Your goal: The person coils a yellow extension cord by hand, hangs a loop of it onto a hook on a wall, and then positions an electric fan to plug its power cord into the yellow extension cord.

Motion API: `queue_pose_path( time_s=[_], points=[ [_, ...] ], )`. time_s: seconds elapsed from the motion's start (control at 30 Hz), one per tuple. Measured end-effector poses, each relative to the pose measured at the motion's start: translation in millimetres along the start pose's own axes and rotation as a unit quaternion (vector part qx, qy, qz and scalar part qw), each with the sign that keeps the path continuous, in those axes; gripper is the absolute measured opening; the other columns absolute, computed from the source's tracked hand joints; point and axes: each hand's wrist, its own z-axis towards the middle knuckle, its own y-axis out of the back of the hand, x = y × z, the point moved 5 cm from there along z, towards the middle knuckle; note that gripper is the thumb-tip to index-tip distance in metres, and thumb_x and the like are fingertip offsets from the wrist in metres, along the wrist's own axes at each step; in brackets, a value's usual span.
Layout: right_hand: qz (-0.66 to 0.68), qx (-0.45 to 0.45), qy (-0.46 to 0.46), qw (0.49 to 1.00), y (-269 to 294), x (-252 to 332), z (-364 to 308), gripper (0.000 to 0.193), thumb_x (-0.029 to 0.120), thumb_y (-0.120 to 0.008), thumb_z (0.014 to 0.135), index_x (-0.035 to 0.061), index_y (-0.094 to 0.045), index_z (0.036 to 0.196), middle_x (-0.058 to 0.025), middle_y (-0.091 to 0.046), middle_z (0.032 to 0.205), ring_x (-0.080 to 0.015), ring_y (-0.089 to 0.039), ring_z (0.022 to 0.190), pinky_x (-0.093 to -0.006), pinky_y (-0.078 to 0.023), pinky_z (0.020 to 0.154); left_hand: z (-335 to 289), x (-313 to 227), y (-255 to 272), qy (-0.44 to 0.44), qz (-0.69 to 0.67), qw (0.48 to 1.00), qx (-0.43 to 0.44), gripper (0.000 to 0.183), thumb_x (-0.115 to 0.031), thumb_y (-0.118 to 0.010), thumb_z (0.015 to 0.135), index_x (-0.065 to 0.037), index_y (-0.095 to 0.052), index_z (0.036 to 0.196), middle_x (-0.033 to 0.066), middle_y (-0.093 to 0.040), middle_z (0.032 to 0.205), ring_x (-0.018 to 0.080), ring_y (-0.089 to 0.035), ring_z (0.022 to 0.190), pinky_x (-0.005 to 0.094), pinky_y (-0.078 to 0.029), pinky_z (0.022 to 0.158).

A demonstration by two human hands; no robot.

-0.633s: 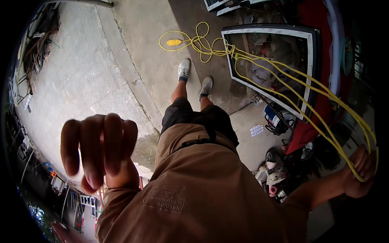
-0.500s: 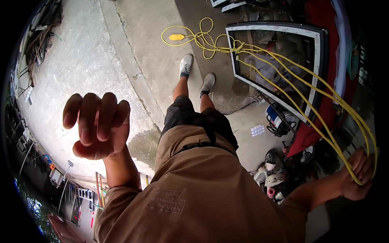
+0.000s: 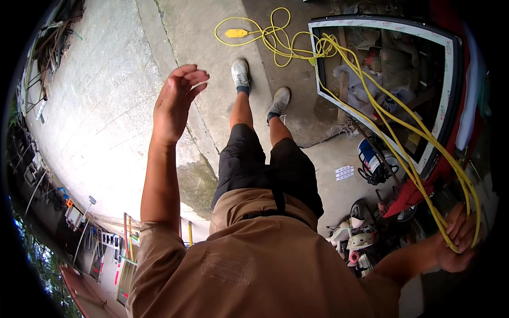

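My right hand [image 3: 457,243] is closed round loops of a yellow extension cord [image 3: 412,175] at the far right, arm stretched out low. From it several strands run up and left, across a dark window frame [image 3: 450,79], to a tangle near the frame's left corner. The cord's loose coils lie on the concrete, ending at a flat yellow socket block [image 3: 236,33] beyond my feet. My left hand [image 3: 175,103] is raised over the floor on the left, fingers loosely bent and apart, with nothing in it.
The framed pane leans or lies at the right, beside red cloth-like material. Below it are a blue-and-white drum-shaped thing [image 3: 368,153], a small printed sheet [image 3: 344,173] and a pale helmet [image 3: 361,238]. Scrap strips [image 3: 45,69] pile up at the far left; tools and poles stand lower left.
My left hand has swung up and right, its bent fingers straightening somewhat. My right hand, still holding the cord loops, has dropped slightly and moved a little left. The view has shifted slightly.
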Motion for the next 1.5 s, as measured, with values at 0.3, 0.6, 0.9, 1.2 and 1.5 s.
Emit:
queue_pose_path(
  time_s=[0.3, 0.6, 0.9, 1.2, 1.5],
  points=[
    [0.037, 0.068, -0.096, 0.992, -15.8, -91.3, -2.5, 0.031, 0.031, -0.058, 0.095, 0.0157, -0.044, 0.073, -0.0018, -0.039, 0.072, -0.0135, -0.037, 0.063, -0.0315, -0.034, 0.07, 111.5, 103.9, 51.6, 0.027, 0.427, 0.904, -0.003, 0.064, -0.052, -0.039, 0.109, 0.0, -0.053, 0.143, 0.0189, -0.053, 0.148, 0.0332, -0.047, 0.141, 0.0407, -0.036, 0.117],
    [0.021, 0.103, -0.138, 0.985, -18.6, -138.4, 5.3, 0.031, 0.029, -0.056, 0.097, 0.0164, -0.044, 0.072, -0.0016, -0.041, 0.074, -0.0131, -0.038, 0.065, -0.0312, -0.033, 0.071, 155.7, 197.3, 85.9, -0.043, 0.688, 0.724, 0.027, 0.063, -0.047, -0.049, 0.106, 0.001, -0.048, 0.146, 0.0286, -0.046, 0.151, 0.048, -0.032, 0.147, 0.0488, -0.031, 0.121],
    [-0.07, 0.075, -0.173, 0.98, -31.8, -186.3, 6.9, 0.032, 0.032, -0.057, 0.097, 0.0161, -0.045, 0.072, 0.0003, -0.039, 0.068, -0.0123, -0.034, 0.059, -0.0282, -0.033, 0.066, 24.8, 486.9, 158.3, 0.216, 0.753, 0.547, 0.297, 0.071, -0.056, -0.045, 0.101, -0.016, -0.035, 0.159, 0.0185, -0.03, 0.164, 0.0401, -0.019, 0.155, 0.0613, -0.021, 0.123],
    [-0.021, 0.065, -0.216, 0.974, -44.6, -227.4, 11.6, 0.033, 0.032, -0.057, 0.099, 0.0135, -0.042, 0.076, -0.0044, -0.039, 0.076, -0.0142, -0.034, 0.061, -0.0299, -0.033, 0.064, 31.6, 488.6, 188.1, 0.438, 0.324, 0.839, -0.002, 0.08, -0.068, -0.036, 0.102, -0.019, -0.025, 0.164, 0.017, -0.01, 0.171, 0.0363, -0.007, 0.158, 0.054, -0.015, 0.126],
    [0.045, 0.059, -0.243, 0.967, -41.6, -234.6, 22.9, 0.035, 0.031, -0.062, 0.098, 0.0148, -0.043, 0.073, -0.0025, -0.039, 0.073, -0.012, -0.032, 0.057, -0.0297, -0.033, 0.065, 45.2, 397.5, 212.8, 0.313, -0.2, 0.916, -0.149, 0.086, -0.077, -0.024, 0.099, -0.023, -0.013, 0.166, 0.0146, -0.017, 0.171, 0.0296, -0.004, 0.159, 0.0529, -0.004, 0.126]
  ],
)
